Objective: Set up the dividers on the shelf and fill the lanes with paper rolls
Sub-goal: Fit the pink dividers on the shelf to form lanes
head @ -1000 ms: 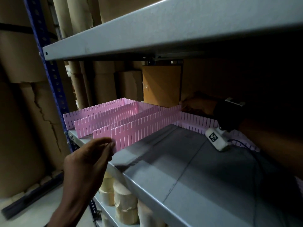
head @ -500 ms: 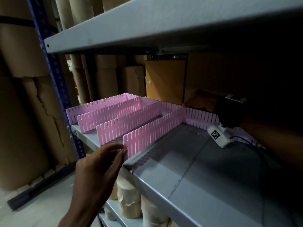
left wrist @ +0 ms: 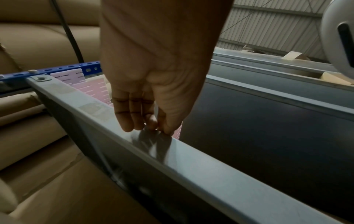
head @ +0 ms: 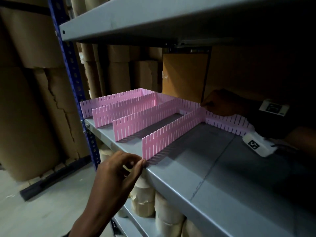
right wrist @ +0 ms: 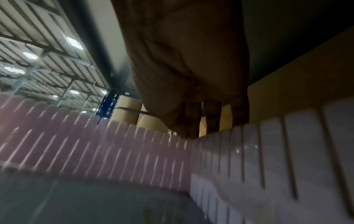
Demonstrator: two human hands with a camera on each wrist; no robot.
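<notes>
Several pink slotted dividers stand on the grey shelf (head: 213,168), slotted into a cross divider (head: 227,122) along the back. My left hand (head: 142,162) pinches the lower front corner of the rightmost divider (head: 172,132) at the shelf's front lip. In the left wrist view the left hand (left wrist: 153,127) has thumb and fingertips drawn together against that divider's end (left wrist: 178,131). My right hand (head: 205,104) grips the back joint. In the right wrist view its fingers (right wrist: 212,121) hook over the cross divider (right wrist: 287,151). No rolls lie in the lanes.
Pale paper rolls (head: 142,202) stand on the shelf below. The upper shelf (head: 171,19) hangs low overhead. A blue upright (head: 77,93) bounds the left end, with big brown rolls (head: 25,100) beyond. A cardboard box (head: 184,74) sits behind the dividers. Bare shelf lies right of the rightmost divider.
My left hand slid down the rightmost divider's front end, from near its top to its bottom corner at the shelf lip. My right hand stays at the back joint.
</notes>
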